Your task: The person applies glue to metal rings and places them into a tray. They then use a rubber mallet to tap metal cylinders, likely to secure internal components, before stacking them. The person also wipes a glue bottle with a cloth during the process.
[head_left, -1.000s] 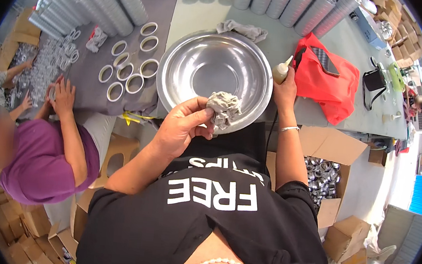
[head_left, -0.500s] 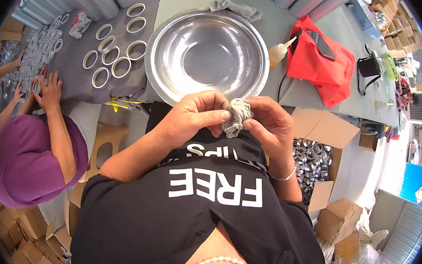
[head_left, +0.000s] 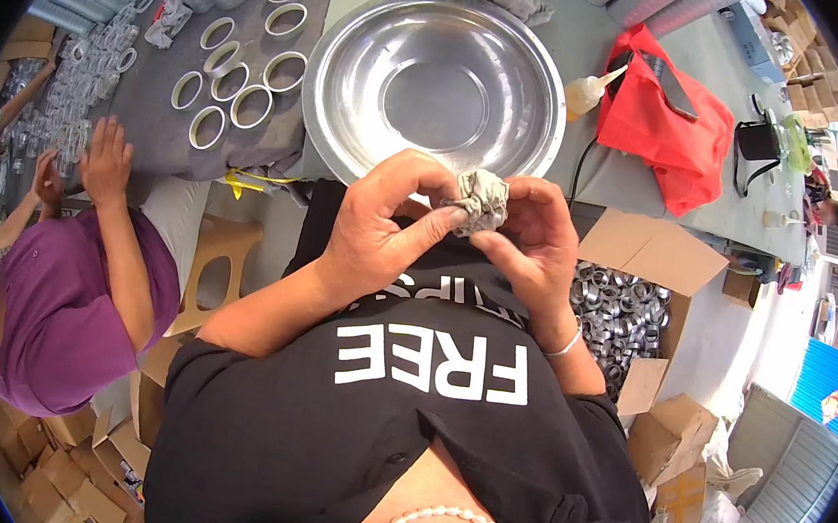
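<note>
A crumpled grey-white cloth (head_left: 482, 201) is bunched between my two hands, in front of the near rim of a wide steel basin (head_left: 333, 85). My left hand (head_left: 392, 207) is closed on the cloth's left side, its thumb pressed along the front. On the other side, the thumb and curled fingers of my right hand (head_left: 537, 234) pinch the cloth. Whether anything is wrapped inside the cloth is hidden. The shiny basin stands on the table, and nothing shows in it.
Left of the basin, several metal rings (head_left: 251, 106) lie on a grey cover. Rightward are a squeeze bottle (head_left: 587, 94) and a red bag (head_left: 664, 134). Below the table edge sits an open carton (head_left: 643, 373) of metal rings. A person in purple (head_left: 86, 302) works at my left.
The cloth has turned and bunched differently between my fingers, and both hands have risen slightly in view. The basin and table appear shifted as the view moved. The neighbouring person's hands have lifted.
</note>
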`<state>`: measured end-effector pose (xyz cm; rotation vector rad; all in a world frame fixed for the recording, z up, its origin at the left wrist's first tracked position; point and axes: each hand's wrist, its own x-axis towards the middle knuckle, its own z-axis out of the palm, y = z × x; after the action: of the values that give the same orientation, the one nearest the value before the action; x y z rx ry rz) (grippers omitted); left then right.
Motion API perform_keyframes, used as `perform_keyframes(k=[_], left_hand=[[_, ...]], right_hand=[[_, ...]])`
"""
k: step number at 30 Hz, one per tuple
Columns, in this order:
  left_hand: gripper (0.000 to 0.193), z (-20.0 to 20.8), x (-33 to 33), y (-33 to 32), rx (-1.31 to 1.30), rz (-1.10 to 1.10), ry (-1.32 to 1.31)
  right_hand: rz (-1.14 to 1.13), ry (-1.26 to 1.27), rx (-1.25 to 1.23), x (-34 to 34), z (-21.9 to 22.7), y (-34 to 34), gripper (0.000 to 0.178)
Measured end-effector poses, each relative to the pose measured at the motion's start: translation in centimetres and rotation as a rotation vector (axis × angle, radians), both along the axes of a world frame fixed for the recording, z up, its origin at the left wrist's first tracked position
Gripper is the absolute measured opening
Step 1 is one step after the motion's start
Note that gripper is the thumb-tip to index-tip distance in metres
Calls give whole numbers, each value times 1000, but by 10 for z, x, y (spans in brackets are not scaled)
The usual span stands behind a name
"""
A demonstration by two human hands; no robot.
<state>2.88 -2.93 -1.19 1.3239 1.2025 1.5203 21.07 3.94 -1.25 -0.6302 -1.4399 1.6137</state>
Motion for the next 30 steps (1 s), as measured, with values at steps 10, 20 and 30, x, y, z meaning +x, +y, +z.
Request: perform_keyframes(k=[10,20,30], left_hand=[[12,15,-13,-2,-286,-403,45],[9,20,-45,-11,-35,-204,-567],[16,29,-30,2,-165,-416,-742]], right_hand=[[89,-40,151,22,-2,13,14],[248,480,-553,47,10,21,24],[61,-111,61,41,20,33,19]])
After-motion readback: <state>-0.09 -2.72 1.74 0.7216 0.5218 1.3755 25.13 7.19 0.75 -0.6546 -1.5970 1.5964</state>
